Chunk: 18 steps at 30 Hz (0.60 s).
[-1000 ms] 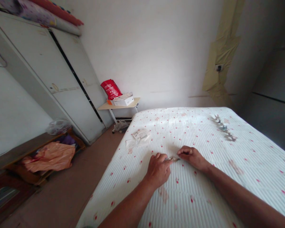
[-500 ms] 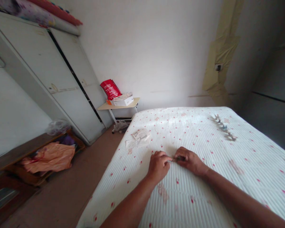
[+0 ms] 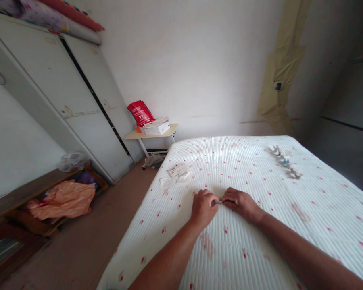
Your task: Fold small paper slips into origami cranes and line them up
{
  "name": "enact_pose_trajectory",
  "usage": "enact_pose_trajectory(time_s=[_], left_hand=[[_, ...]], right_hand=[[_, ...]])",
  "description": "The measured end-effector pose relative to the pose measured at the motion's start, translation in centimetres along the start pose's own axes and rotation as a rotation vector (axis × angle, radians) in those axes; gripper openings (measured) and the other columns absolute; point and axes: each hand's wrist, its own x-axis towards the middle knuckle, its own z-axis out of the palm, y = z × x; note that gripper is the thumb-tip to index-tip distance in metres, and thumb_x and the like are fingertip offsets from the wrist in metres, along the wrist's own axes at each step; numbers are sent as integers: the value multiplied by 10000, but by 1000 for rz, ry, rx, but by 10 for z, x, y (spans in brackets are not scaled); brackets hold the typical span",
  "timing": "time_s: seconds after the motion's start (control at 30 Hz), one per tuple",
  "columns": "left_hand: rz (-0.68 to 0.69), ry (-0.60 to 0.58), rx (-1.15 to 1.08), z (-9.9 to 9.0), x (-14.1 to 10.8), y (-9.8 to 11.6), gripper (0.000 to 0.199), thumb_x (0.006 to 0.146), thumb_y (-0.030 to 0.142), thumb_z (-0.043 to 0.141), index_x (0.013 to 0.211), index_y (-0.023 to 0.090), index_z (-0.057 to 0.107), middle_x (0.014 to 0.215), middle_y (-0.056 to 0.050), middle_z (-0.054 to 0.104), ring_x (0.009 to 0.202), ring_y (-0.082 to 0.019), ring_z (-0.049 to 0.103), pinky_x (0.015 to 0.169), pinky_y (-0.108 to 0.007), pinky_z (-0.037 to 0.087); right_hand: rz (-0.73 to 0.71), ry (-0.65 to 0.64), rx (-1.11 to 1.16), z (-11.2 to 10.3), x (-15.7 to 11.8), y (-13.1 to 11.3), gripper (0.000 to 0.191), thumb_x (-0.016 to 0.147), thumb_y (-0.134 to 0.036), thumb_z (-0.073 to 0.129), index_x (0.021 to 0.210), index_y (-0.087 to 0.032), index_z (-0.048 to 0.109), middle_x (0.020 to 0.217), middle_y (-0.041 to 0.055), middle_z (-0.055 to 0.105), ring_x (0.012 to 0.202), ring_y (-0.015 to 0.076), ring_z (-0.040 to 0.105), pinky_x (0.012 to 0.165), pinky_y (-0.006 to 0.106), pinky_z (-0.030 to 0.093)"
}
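Observation:
Over the middle of the white bed cover (image 3: pixel 211 161) my two hands meet, fingertips nearly touching. A small, dark, thin piece (image 3: pixel 220 202) spans the gap between them; its kind is too small to tell, and the fingers hide most of it. My left hand (image 3: pixel 203 207) is closed in a pinch on its left end. On the right end, my right hand (image 3: pixel 238 203) pinches it with fingers bent. Beyond my left hand lie printed papers (image 3: pixel 178 173). Farther off to the right, several small grey and bluish pieces (image 3: pixel 284 161) lie in a slanting row.
A small table (image 3: pixel 153 136) by the far wall carries a red bag (image 3: pixel 140 112) and a white box (image 3: pixel 157 128). Left stand a tall cabinet (image 3: pixel 45 72) and a low wooden unit (image 3: pixel 21 187) with an orange cloth-like sheet (image 3: pixel 63 199). Brown floor runs along the bed's left edge.
The fingers of my left hand have shifted on the small piece, and a dark end of it now shows in that grip. Both hands stay in nearly the same place.

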Motion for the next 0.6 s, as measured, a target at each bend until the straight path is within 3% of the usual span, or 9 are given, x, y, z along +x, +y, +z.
enact_pose_trajectory(time_s=[0.6], left_hand=[[9, 25, -31, 4, 6, 1, 80, 680, 133, 598, 689, 200, 641, 751, 4, 618, 799, -154, 528, 742, -282, 368]], right_hand=[[-15, 57, -56, 5, 0, 0, 171, 836, -206, 466, 891, -214, 628, 867, 30, 602, 772, 137, 587, 674, 225, 436]])
